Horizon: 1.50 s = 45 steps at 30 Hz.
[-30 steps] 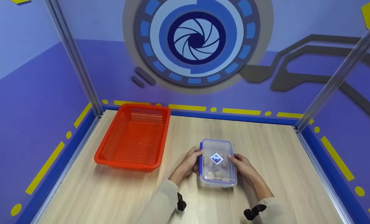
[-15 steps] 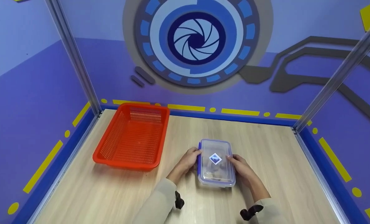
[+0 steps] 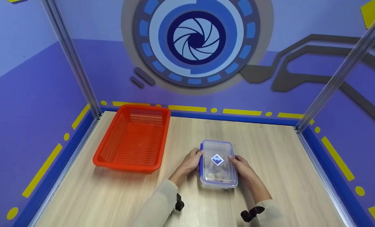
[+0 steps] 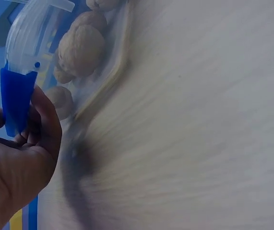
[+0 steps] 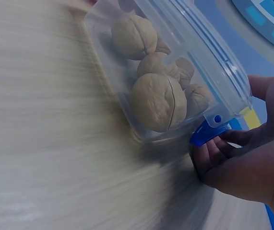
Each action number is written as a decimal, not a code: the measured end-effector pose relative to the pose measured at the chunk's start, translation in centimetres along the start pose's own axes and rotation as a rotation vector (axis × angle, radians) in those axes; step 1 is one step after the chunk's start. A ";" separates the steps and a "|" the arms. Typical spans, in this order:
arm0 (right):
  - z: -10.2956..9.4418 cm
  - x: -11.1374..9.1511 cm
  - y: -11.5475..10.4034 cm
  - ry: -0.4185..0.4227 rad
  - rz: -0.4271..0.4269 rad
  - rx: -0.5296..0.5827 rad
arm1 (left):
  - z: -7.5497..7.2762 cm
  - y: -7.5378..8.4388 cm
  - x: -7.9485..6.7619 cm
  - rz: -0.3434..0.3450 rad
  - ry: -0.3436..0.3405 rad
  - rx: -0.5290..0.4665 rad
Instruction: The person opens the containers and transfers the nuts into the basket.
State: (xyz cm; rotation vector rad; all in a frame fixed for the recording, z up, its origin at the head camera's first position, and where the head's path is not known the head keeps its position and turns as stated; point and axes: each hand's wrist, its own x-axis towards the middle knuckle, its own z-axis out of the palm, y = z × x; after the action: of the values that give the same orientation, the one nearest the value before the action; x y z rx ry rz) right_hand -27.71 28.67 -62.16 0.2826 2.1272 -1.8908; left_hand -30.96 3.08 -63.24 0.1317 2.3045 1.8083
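A clear plastic food container [image 3: 220, 175] with a lid and a diamond-shaped label sits in the middle of the table. Several walnuts [image 5: 158, 103] show through its wall in both wrist views. My left hand [image 3: 190, 163] pinches the blue side latch [image 4: 17, 103] on the container's left side, thumb on one face and fingers behind. At the right side, my right hand [image 3: 246, 170] grips the container, thumb at the lid's edge and fingers curled under the other blue latch [image 5: 206, 134]. That latch is angled out from the wall. Some fingertips are hidden.
A red plastic basket [image 3: 129, 164] with slotted walls stands at the table's left rear, nothing visible in it. Printed blue-purple panels and metal posts [image 3: 332, 78] bound the wood-grain table [image 3: 263, 142] at the back and sides.
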 end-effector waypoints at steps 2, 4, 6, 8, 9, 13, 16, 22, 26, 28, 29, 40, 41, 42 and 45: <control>0.0 0.0 0.0 0.001 -0.003 -0.001 | 0.0 -0.3 0.2 0.016 -0.004 -0.011; 0.1 0.1 0.0 0.009 -0.008 0.000 | 0.0 -0.4 0.3 0.017 0.001 -0.031; 0.2 0.2 0.0 0.017 -0.015 -0.006 | 0.0 -0.5 0.5 -0.005 0.000 -0.078; 0.3 0.2 0.0 0.024 -0.015 -0.003 | 0.1 -0.4 0.7 -0.040 -0.007 -0.140; 0.3 0.2 0.0 0.027 -0.016 -0.003 | 0.1 -0.3 0.7 -0.062 -0.013 -0.169; 0.5 0.0 0.0 0.025 -0.017 0.002 | 0.1 -0.1 0.9 -0.115 -0.049 -0.253; 0.5 -0.1 -0.1 0.020 -0.021 0.006 | 0.1 0.0 1.0 -0.125 -0.064 -0.261; 0.5 -0.1 -0.2 0.028 -0.026 0.022 | 0.1 0.7 0.9 -0.097 -0.056 -0.162; 0.4 -0.1 -0.1 0.025 -0.016 0.017 | 0.2 0.9 0.8 -0.056 -0.034 -0.065; 0.4 -0.1 0.0 0.018 -0.017 0.004 | 0.2 0.9 0.8 -0.039 -0.022 -0.019; 0.3 -0.1 0.0 0.017 -0.015 0.003 | 0.2 0.9 0.8 -0.036 -0.022 -0.003; 0.2 0.2 0.2 0.014 -0.020 0.031 | 0.3 1.0 1.0 0.006 0.001 0.158; 0.3 0.2 0.3 0.021 -0.019 0.037 | 0.2 0.9 1.1 0.006 0.004 0.149; 0.3 0.3 0.3 0.028 -0.018 0.040 | 0.2 0.8 1.1 0.006 0.006 0.137; 0.3 0.4 0.3 0.022 -0.020 0.043 | 0.1 0.3 1.2 0.002 0.010 0.084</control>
State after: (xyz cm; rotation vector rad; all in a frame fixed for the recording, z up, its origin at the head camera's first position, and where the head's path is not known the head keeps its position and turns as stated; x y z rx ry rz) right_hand -27.93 28.36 -62.55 0.2939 2.1124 -1.9555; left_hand -32.12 3.52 -63.15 0.1378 2.3882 1.7174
